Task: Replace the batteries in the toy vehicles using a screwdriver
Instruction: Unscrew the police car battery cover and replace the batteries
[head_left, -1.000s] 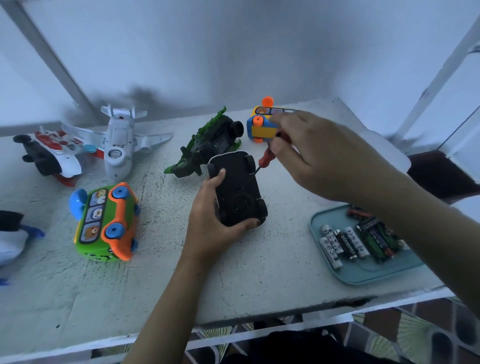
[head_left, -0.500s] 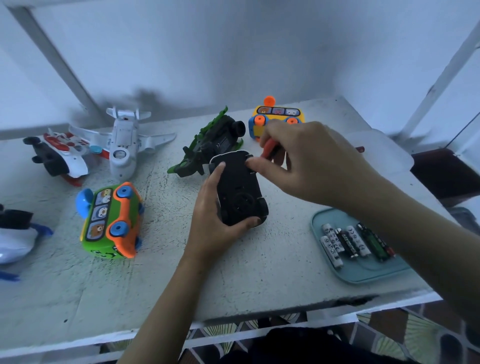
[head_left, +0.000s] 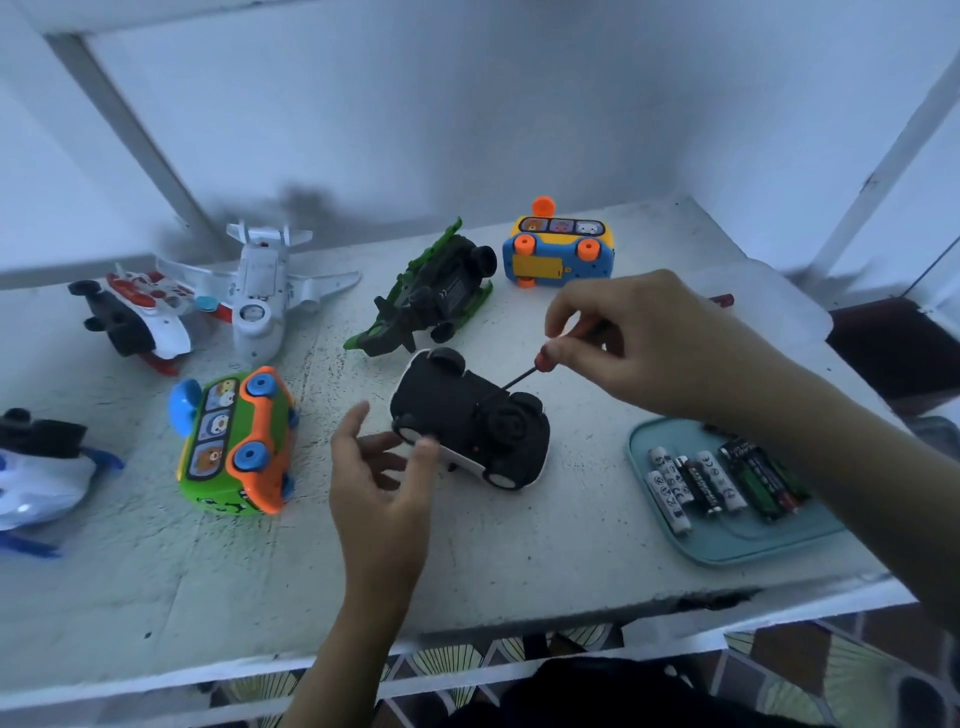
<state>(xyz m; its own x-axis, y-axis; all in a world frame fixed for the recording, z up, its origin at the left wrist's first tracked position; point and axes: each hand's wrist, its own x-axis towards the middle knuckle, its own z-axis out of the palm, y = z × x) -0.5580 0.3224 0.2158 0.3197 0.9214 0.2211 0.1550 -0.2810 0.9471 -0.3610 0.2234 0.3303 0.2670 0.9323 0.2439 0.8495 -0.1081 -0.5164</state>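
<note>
The right hand (head_left: 649, 343) is pinching the screwdriver (head_left: 540, 361), its tip on the upturned black car (head_left: 457, 415) lying on the table (head_left: 519, 545). The left hand (head_left: 379, 467) is only touching the car with loose fingers — under pressure it may be sliding, the tip slipping out.

Upturned black car (head_left: 452, 410) under screwdriver (head_left: 525, 375) in right hand (head_left: 654, 343), left hand (head_left: 379, 478) alongside

The left hand (head_left: 379, 467) and right hand (head_left: 639, 338) are bare. The arms (head_left: 353, 623) are bare too, all the way down.
</note>
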